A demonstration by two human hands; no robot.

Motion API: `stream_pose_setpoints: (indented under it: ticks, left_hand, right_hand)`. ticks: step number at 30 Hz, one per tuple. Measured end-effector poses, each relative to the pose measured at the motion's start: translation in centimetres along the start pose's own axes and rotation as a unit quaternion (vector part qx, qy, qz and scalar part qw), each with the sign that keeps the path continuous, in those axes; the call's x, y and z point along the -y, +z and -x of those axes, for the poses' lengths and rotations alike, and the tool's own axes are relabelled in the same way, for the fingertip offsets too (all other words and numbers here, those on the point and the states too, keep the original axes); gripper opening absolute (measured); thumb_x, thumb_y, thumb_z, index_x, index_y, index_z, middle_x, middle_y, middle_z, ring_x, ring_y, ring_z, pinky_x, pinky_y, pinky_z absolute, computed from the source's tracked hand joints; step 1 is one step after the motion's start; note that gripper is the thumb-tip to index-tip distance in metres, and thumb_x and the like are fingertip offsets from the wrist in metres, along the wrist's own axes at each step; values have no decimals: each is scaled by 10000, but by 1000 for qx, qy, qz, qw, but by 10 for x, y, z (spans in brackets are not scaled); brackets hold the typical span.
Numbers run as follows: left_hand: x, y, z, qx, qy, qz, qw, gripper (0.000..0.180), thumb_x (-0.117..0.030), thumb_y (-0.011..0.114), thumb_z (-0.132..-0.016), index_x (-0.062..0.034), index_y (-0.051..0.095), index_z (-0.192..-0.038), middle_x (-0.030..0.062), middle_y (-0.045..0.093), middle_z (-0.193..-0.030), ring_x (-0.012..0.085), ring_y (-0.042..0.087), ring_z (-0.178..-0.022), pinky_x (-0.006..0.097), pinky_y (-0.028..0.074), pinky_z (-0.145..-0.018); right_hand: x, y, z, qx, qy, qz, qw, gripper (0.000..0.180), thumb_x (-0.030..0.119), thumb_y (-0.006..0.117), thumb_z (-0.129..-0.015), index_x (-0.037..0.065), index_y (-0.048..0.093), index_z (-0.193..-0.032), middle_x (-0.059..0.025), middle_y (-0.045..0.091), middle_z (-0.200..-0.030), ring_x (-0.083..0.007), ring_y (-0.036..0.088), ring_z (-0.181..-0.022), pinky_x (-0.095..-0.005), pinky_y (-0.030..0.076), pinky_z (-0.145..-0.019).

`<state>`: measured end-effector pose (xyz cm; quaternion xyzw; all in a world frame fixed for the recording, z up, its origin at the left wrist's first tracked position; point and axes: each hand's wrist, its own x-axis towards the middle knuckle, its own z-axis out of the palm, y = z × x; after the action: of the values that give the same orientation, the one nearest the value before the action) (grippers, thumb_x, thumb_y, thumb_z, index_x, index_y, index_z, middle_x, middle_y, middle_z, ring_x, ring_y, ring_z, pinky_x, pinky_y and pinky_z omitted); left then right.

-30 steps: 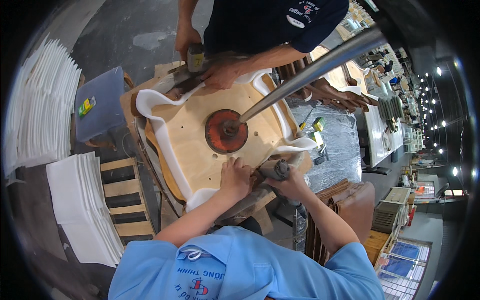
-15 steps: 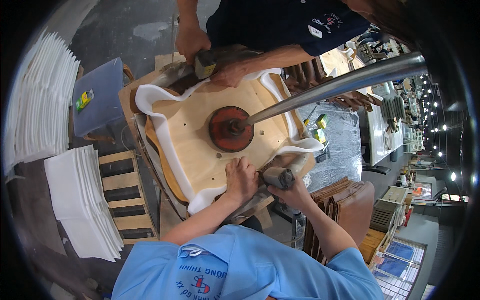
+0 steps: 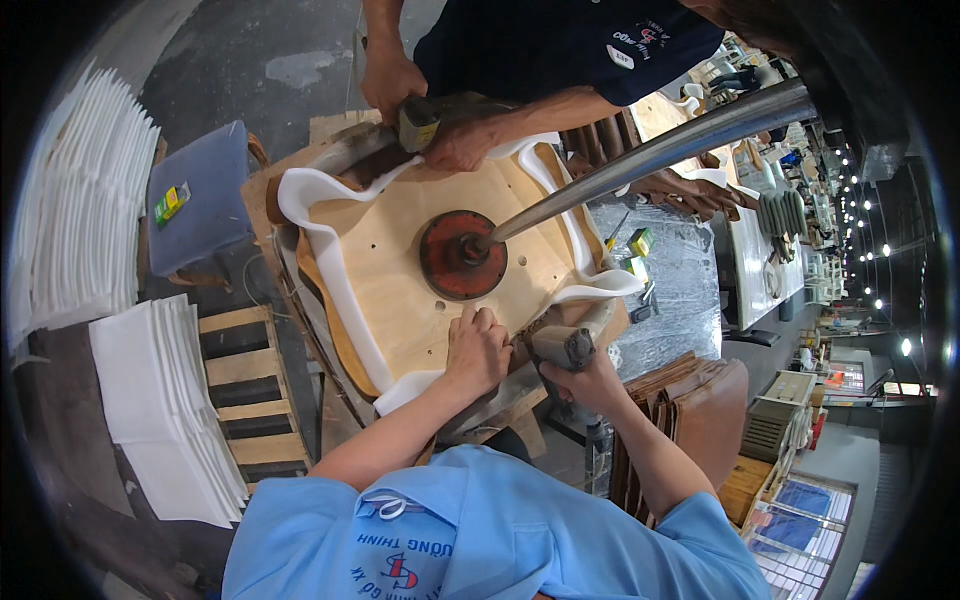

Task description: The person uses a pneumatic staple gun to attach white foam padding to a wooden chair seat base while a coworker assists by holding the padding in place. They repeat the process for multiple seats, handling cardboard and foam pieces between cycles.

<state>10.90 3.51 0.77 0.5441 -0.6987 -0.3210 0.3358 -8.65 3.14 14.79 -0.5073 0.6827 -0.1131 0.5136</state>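
Observation:
A plywood seat board with white foam wrapped round its rim lies under a red round press plate on a metal pole. My left hand presses flat on the board's near edge, holding the foam down. My right hand grips a grey stapling gun right beside it, nose at the same edge. Across the board a co-worker in a dark shirt holds another gun in one hand and presses the far edge with the other hand.
Stacks of white foam sheets lie at the left by a wooden pallet. A grey-blue stool carries a small yellow-green box. Brown seat shells stand at the right. A table under clear plastic holds small boxes.
My hands have stayed at the near edge, with the gun shifting slightly. The co-worker's gun has moved a little to the right along the far edge.

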Motion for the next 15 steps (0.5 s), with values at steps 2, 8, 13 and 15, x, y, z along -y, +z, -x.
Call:
stream_pose_setpoints:
  ticks: [2, 8, 13, 15]
  left_hand:
    - [-1, 4, 1, -14, -6, 3, 1000, 104, -148, 848, -824, -91, 762, -832, 101, 654, -1074, 354, 564, -1136, 513, 427, -962]
    - [-1, 12, 6, -42, -13, 12, 999, 101, -126, 830, -823, -81, 743, -849, 95, 643, -1082, 352, 560, -1125, 512, 417, -953]
    - [-3, 14, 6, -47, -15, 11, 999, 87, -117, 816, -831, -73, 744, -853, 98, 642, -1079, 357, 561, -1132, 512, 425, -944]
    - [-1, 12, 4, -43, -2, -9, 999, 75, -116, 811, -837, -67, 764, -869, 102, 653, -1088, 360, 567, -1136, 511, 442, -944]
  right_hand:
    - [-1, 0, 2, 13, 7, 10, 1000, 396, 183, 869, -947, 1, 753, -1279, -39, 752, -870, -105, 651, -614, -314, 545, -581]
    - [-3, 9, 2, 26, 33, 40, 998, 408, 191, 868, -944, 10, 757, -1292, -49, 758, -891, -114, 658, -641, -320, 563, -622]
    - [-4, 15, -3, 4, -11, 80, 997, 430, 214, 871, -930, 7, 760, -1290, -85, 781, -924, -164, 710, -732, -360, 597, -721]
    - [-2, 15, -8, -15, -67, 83, 994, 433, 220, 871, -927, 5, 761, -1285, -97, 788, -938, -184, 729, -772, -373, 604, -759]
